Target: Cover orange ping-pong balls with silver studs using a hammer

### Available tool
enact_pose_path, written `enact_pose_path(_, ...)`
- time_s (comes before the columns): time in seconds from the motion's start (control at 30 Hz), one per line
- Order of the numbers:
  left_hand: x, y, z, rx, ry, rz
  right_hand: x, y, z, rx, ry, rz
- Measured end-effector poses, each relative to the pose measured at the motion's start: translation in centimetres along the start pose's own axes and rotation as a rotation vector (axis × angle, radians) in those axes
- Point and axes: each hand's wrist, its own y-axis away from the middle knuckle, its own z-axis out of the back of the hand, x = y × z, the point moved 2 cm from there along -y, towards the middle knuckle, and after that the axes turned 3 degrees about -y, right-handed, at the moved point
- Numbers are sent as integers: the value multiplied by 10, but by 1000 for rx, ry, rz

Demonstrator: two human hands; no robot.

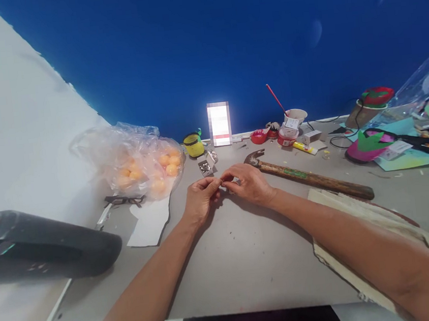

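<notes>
My left hand (203, 197) and my right hand (248, 183) meet over the middle of the grey table, fingertips nearly touching. Both are closed in a pinch around something too small to make out. Just beyond them sits a small open box (205, 167) filled with shiny metal bits. A claw hammer (296, 173) with a worn wooden handle lies to the right of my right hand, its head pointing toward the back.
Clear bags of orange balls (170, 160) lie at the left, near glasses (124, 199), white paper (150, 223) and a black cylinder (54, 243). At right are a cloth (348, 264), a paper cup (294, 116), a yellow tube (305, 148) and a pink-green piece (370, 145).
</notes>
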Motion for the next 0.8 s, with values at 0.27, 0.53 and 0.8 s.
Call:
enact_pose_path(0.27, -2, 3, -1, 11, -120, -75, -8, -3, 7, -58, 0, -110)
enact_pose_path(0.53, 5, 3, -16, 17, -760, -487, -40, -17, 24, -248, -613, -468)
enact_pose_path(0.8, 6, 4, -10, 142, -272, -115, -44, -16, 18, -177, -955, -631)
